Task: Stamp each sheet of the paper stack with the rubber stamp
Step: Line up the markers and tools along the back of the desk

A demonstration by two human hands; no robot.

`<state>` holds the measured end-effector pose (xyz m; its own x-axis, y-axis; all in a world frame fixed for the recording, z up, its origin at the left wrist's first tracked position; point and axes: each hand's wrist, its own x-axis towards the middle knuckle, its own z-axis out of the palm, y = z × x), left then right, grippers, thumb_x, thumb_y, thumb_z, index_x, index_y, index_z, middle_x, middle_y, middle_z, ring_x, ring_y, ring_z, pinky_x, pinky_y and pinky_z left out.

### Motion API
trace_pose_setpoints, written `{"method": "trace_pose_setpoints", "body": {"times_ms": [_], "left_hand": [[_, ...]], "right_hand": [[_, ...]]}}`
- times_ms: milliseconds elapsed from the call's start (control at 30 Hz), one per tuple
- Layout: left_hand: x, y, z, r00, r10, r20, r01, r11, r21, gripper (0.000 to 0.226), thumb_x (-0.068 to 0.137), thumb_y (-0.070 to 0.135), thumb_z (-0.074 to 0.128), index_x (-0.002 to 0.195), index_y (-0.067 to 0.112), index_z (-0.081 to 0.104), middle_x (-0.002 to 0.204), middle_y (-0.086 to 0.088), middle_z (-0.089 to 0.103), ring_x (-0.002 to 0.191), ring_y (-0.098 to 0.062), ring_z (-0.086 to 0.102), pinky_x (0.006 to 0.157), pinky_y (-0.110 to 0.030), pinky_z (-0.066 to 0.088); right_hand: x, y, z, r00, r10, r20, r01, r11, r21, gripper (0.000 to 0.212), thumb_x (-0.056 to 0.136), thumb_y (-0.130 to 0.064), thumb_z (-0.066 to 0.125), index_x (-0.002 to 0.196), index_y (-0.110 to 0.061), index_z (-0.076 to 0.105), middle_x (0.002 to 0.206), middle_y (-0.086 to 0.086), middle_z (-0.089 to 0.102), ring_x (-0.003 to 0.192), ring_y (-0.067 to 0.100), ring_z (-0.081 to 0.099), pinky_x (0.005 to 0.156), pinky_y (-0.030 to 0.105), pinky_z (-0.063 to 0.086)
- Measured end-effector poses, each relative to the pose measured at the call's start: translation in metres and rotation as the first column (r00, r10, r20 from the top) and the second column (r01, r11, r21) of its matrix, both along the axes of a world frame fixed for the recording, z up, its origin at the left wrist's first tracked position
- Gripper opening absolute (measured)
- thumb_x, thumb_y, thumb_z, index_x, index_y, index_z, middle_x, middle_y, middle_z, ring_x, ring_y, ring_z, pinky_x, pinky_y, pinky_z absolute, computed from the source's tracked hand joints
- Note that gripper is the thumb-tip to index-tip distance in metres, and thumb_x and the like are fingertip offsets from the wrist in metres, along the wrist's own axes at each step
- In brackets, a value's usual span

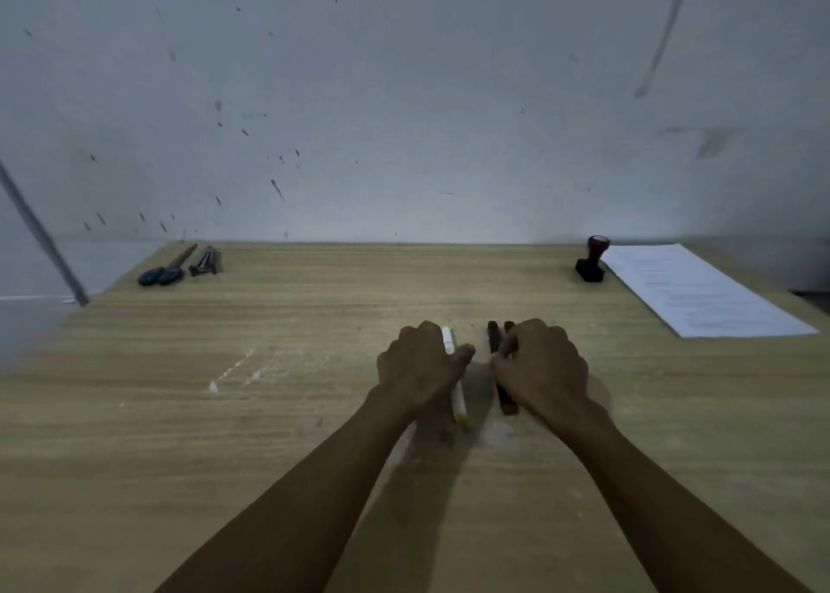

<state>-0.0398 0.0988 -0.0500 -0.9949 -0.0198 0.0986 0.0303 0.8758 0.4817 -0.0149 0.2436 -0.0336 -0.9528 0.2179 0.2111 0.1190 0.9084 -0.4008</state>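
Observation:
The rubber stamp [592, 260], black base with a dark red knob, stands at the table's far right. Right beside it lies the white paper stack [700, 289], printed side up. Both hands are at the table's middle, far from the stamp. My left hand [420, 363] curls its fingers round a white marker with a yellow end [459, 406]. My right hand [541, 363] curls over dark markers [494, 336], one with a red end [507, 401].
A wooden table [314, 323] stands against a spotted white wall. At the far left corner lie scissors with dark handles [164, 271] and a small dark tool [204, 262]. A metal pole [40, 233] leans at the left.

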Motion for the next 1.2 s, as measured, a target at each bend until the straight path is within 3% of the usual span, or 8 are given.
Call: {"method": "trace_pose_setpoints", "body": {"times_ms": [100, 267, 500, 633, 767, 833, 967, 1200], "left_hand": [[0.008, 0.014, 0.001, 0.997, 0.023, 0.067, -0.018, 0.997, -0.075, 0.063, 0.081, 0.067, 0.055, 0.11, 0.011, 0.053, 0.109, -0.01, 0.056, 0.097, -0.031, 0.059, 0.085, -0.042, 0.05], [0.014, 0.022, 0.007, 0.99, 0.016, 0.137, -0.004, 0.996, -0.091, 0.045, 0.082, 0.041, 0.061, 0.116, 0.013, 0.048, 0.116, -0.01, 0.053, 0.102, -0.03, 0.057, 0.087, -0.038, 0.048], [0.009, 0.012, 0.008, 0.99, 0.037, 0.139, -0.058, 0.987, 0.147, 0.03, 0.086, 0.039, 0.057, 0.095, 0.013, 0.045, 0.097, -0.006, 0.052, 0.082, -0.023, 0.053, 0.067, -0.03, 0.041], [0.001, 0.006, 0.003, 0.989, 0.054, 0.136, -0.086, 0.968, 0.235, 0.04, 0.086, 0.041, 0.058, 0.102, 0.004, 0.055, 0.094, -0.01, 0.057, 0.083, -0.025, 0.058, 0.062, -0.03, 0.039], [-0.006, 0.001, 0.001, 0.985, 0.068, 0.158, -0.133, 0.884, 0.448, 0.03, 0.089, 0.033, 0.057, 0.081, 0.004, 0.053, 0.073, -0.006, 0.049, 0.065, -0.02, 0.05, 0.05, -0.027, 0.032], [-0.009, 0.001, 0.003, 0.981, 0.061, 0.184, -0.157, 0.803, 0.574, 0.029, 0.091, 0.025, 0.056, 0.075, 0.001, 0.051, 0.068, -0.009, 0.051, 0.064, -0.024, 0.052, 0.054, -0.029, 0.039], [-0.01, -0.003, 0.004, 0.975, 0.038, 0.218, -0.186, 0.679, 0.711, 0.027, 0.094, 0.016, 0.052, 0.089, -0.01, 0.06, 0.095, -0.03, 0.066, 0.083, -0.039, 0.066, 0.068, -0.039, 0.051], [-0.018, -0.055, 0.014, 0.983, 0.112, 0.148, -0.183, 0.722, 0.667, 0.027, 0.091, 0.018, 0.058, 0.076, -0.005, 0.063, 0.082, -0.027, 0.068, 0.061, -0.032, 0.063, 0.05, -0.031, 0.047]], "right_hand": [[0.005, 0.01, -0.002, 0.999, -0.05, 0.0, 0.05, 0.998, -0.025, 0.013, 0.083, -0.035, 0.068, 0.088, -0.023, 0.067, 0.088, -0.003, 0.065, 0.081, 0.018, 0.064, 0.065, 0.03, 0.049], [0.007, 0.014, -0.006, 0.997, -0.064, 0.053, 0.064, 0.998, -0.011, 0.026, 0.082, -0.044, 0.067, 0.093, -0.021, 0.063, 0.092, -0.001, 0.064, 0.084, 0.02, 0.063, 0.067, 0.03, 0.046], [0.009, 0.004, -0.007, 0.993, -0.069, 0.096, 0.057, 0.991, 0.124, 0.047, 0.082, -0.056, 0.064, 0.11, -0.018, 0.058, 0.104, 0.003, 0.063, 0.097, 0.023, 0.063, 0.077, 0.034, 0.05], [0.009, -0.001, -0.009, 0.994, -0.06, 0.094, 0.048, 0.991, 0.127, 0.044, 0.083, -0.047, 0.064, 0.113, -0.016, 0.058, 0.112, 0.005, 0.063, 0.106, 0.027, 0.059, 0.082, 0.036, 0.046], [0.009, -0.002, -0.008, 0.997, -0.063, 0.049, 0.059, 0.994, 0.088, 0.037, 0.087, -0.039, 0.062, 0.114, -0.014, 0.06, 0.111, 0.007, 0.063, 0.106, 0.029, 0.06, 0.08, 0.035, 0.045], [0.011, -0.002, -0.008, 0.998, -0.067, 0.017, 0.066, 0.996, 0.057, 0.036, 0.086, -0.038, 0.063, 0.113, -0.014, 0.061, 0.107, 0.006, 0.064, 0.102, 0.028, 0.062, 0.075, 0.033, 0.043], [0.012, -0.005, -0.001, 0.995, -0.099, -0.021, 0.097, 0.991, -0.087, 0.033, 0.083, -0.043, 0.068, 0.1, -0.016, 0.064, 0.084, -0.001, 0.06, 0.086, 0.024, 0.066, 0.064, 0.029, 0.041], [-0.001, -0.031, 0.007, 1.0, -0.02, 0.018, 0.025, 0.945, -0.327, 0.027, 0.078, -0.042, 0.075, 0.07, -0.017, 0.069, 0.059, -0.002, 0.066, 0.053, 0.017, 0.066, 0.058, 0.038, 0.06]]}}
